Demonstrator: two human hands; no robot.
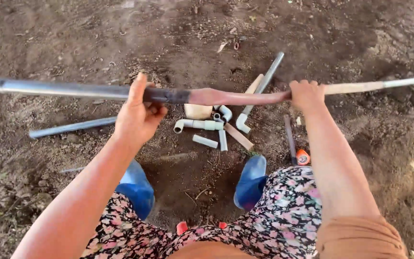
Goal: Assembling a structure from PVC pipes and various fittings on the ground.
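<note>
Grey pipe (63, 89) with a softened brown bent section is held level above the soil (73, 38), the left hand (137, 115) and right hand (306, 94) both closed around it, over loose pipe fittings (207, 125).

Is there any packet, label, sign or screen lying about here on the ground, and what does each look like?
No sign, screen or readable label shows.
Nearest to a package: a small orange roll or cap, round, lying on the soil beside the dark rod, below the right hand.
Everything else is bare pipe: the bent pipe in both hands and the white pipe fittings on the ground.
</note>
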